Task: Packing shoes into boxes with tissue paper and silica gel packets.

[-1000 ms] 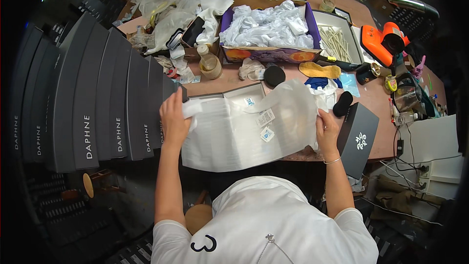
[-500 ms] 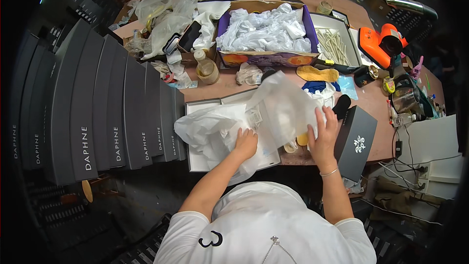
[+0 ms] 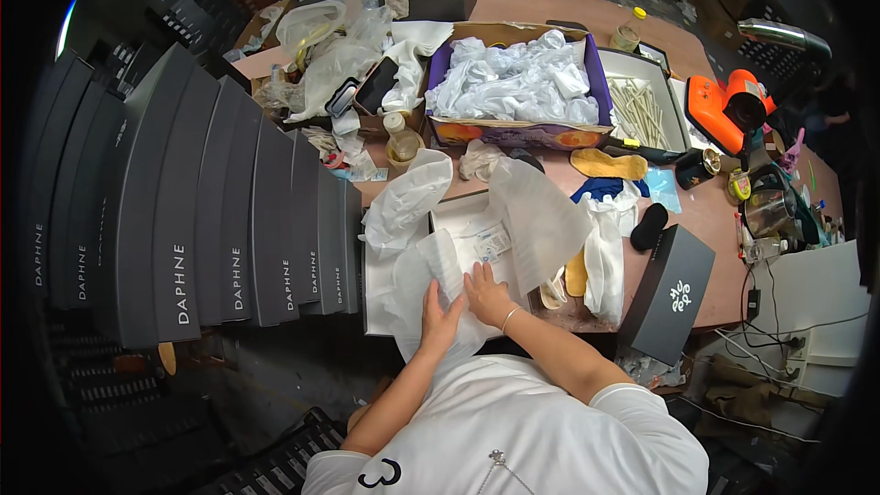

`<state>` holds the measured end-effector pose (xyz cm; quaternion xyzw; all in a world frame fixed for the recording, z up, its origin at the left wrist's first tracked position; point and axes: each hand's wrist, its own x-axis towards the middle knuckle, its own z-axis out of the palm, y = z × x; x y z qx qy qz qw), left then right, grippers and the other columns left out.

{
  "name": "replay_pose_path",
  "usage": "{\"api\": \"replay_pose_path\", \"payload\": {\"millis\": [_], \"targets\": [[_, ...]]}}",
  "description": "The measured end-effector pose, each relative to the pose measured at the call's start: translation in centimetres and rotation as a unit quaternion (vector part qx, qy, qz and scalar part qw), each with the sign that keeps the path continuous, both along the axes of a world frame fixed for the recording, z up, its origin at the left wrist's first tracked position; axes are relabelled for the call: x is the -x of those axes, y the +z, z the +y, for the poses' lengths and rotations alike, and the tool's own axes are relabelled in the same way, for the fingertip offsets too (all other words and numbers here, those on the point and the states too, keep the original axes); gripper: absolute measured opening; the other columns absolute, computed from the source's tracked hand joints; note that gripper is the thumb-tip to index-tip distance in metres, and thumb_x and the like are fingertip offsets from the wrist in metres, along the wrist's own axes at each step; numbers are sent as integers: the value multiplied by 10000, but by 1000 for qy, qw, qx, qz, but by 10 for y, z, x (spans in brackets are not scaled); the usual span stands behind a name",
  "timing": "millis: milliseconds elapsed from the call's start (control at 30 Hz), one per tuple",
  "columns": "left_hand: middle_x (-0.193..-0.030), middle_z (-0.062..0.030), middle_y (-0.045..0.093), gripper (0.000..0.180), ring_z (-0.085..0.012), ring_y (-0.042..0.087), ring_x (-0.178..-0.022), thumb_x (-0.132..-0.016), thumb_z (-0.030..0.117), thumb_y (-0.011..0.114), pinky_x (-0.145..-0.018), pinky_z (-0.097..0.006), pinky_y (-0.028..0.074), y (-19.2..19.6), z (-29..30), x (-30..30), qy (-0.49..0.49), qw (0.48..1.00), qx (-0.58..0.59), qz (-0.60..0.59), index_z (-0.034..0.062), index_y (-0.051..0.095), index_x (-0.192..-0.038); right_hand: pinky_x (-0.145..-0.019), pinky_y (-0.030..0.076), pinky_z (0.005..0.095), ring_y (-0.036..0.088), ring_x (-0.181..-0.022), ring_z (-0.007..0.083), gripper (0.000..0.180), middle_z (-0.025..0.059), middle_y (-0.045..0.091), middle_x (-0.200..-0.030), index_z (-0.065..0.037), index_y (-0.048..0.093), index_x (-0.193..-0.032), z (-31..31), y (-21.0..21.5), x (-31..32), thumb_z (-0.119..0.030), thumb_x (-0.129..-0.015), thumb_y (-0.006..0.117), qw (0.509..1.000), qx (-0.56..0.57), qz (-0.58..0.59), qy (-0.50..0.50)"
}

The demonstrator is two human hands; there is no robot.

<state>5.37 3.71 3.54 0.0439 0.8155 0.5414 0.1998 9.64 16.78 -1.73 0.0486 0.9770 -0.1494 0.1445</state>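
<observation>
Lined up just in front of me is an open shoe box [image 3: 445,212] with a white inside, draped with thin white wrapping paper [image 3: 541,234] on its right side. More crumpled paper [image 3: 423,277] covers its left half. A small printed packet [image 3: 491,243] lies within the box. My left hand [image 3: 441,319] rests against the paper near the front edge, fingers stretched. Beside it my right hand [image 3: 488,296] reaches over the box's front, fingers apart and touching the paper. Neither hand visibly grips anything.
Dark shoe boxes [image 3: 220,211] stand in a row on the left. A purple carton [image 3: 513,131] of crumpled white paper is at the back. To the right are a dark box lid [image 3: 674,293], white cloth [image 3: 605,257], yellow insoles [image 3: 608,164] and an orange tool [image 3: 724,105].
My right hand has let go of the raised sheet and moved left into the box front. My left hand has shifted down and slightly left. The sheets now spread to both sides, uncovering the packet.
</observation>
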Motion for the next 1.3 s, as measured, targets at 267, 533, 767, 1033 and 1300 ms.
{"api": "replay_pose_path", "payload": {"millis": [267, 533, 767, 1033, 1300], "targets": [[-975, -294, 603, 374, -450, 580, -917, -817, 141, 587, -816, -478, 461, -18, 10, 52, -113, 970, 147, 154, -92, 570, -1109, -1019, 397, 438, 422, -1239, 435, 666, 300, 440, -1308, 58, 424, -1308, 63, 111, 25, -257, -792, 702, 963, 80, 259, -17], [-963, -185, 643, 369, -286, 636, -845, -850, 136, 593, -791, -346, 496, 98, 24, 52, -162, 981, -100, 33, -58, 570, -1163, -1126, 232, 407, 307, -1355, 344, 895, 237, 329, -1431, 35, 185, -1466, 118, 168, -44, -263, -791, 690, 804, 464, 248, -278], [-1141, -151, 602, 453, -245, 622, -982, -882, 216, 557, -849, -365, 509, 5, 33, 33, -96, 907, -234, -338, -44, 507, -1250, -1121, 217, 431, 276, -1351, 409, 922, 292, 275, -1430, 23, 209, -1456, 78, 145, -47, -329, -766, 708, 890, 251, 260, -277], [-1303, -238, 482, 655, -321, 516, -1182, -864, 109, 565, -982, -413, 429, -25, -5, 60, -76, 990, 9, -121, -33, 251, -1422, -1059, 318, 428, 337, -1326, 399, 736, 288, 354, -1401, 43, 303, -1409, 76, 22, 13, -304, -857, 646, 765, 530, 70, -359], [-1216, -207, 553, 412, -368, 541, -1134, -822, 48, 626, -970, -398, 437, 46, 30, 11, -221, 952, -8, 211, -41, 543, -1216, -1009, 394, 448, 414, -1234, 483, 825, 314, 231, -1453, -92, 317, -1434, 95, 63, -82, -222, -739, 742, 936, 111, 179, -282]]}}
